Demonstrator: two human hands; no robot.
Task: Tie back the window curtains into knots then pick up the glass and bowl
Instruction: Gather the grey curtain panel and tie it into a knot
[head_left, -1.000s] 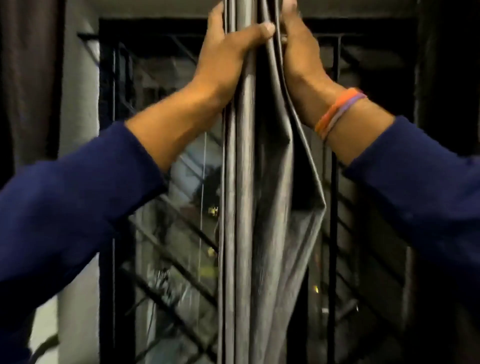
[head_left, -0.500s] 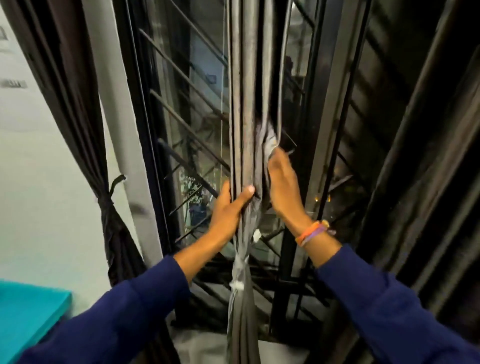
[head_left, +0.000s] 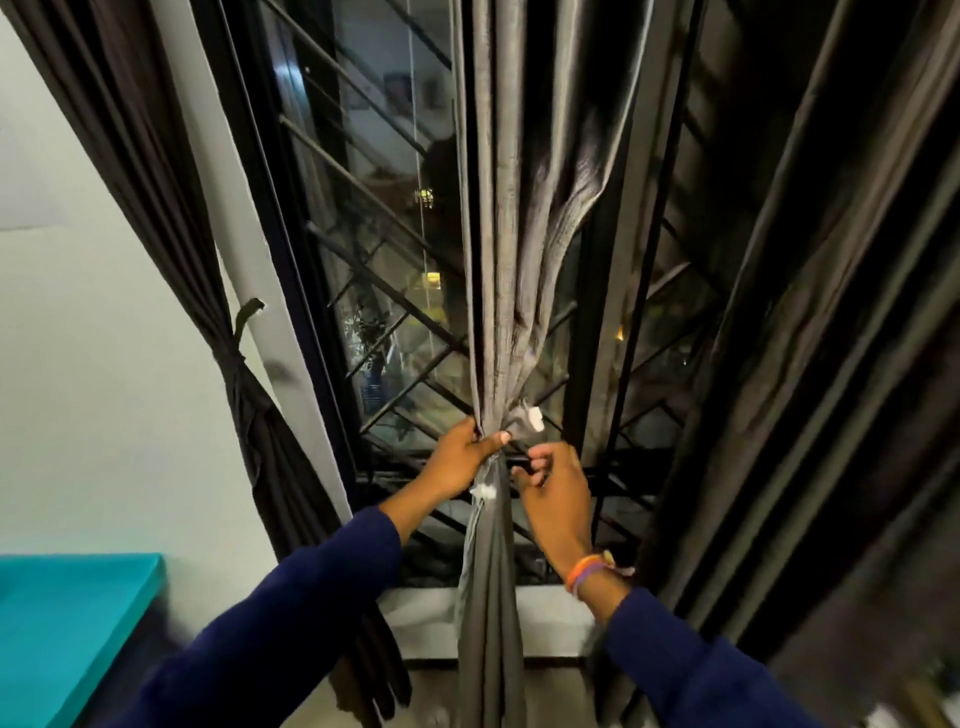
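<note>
Curtains were the matter in hand: the grey centre curtain (head_left: 493, 270) hung gathered into a narrow rope in front of the barred window (head_left: 374, 249), and both hands had come down it to a point above the window sill (head_left: 550, 629). The left hand (head_left: 460, 460) gripped the bunched cloth, thumb and fingers wrapped round it. The right hand (head_left: 553, 496) sat just beside it with fingers curled, seemingly pinching a dark strip or fold close to the bundle; what exactly it held could not be told.

A second before, both hands had clasped the same curtain high up, near the top of the view; half a second before, they were midway down, smoothing the folds together. The cloth had thus been drawn tight along its length, and the knotting itself looked about to begin rather than finished.

At the left edge of the window, the dark side curtain (head_left: 244, 395) was already cinched with a tie. The dark curtain (head_left: 810, 364) at the right hung loose. Neither glass nor bowl was in view, so that part remained undone.
</note>
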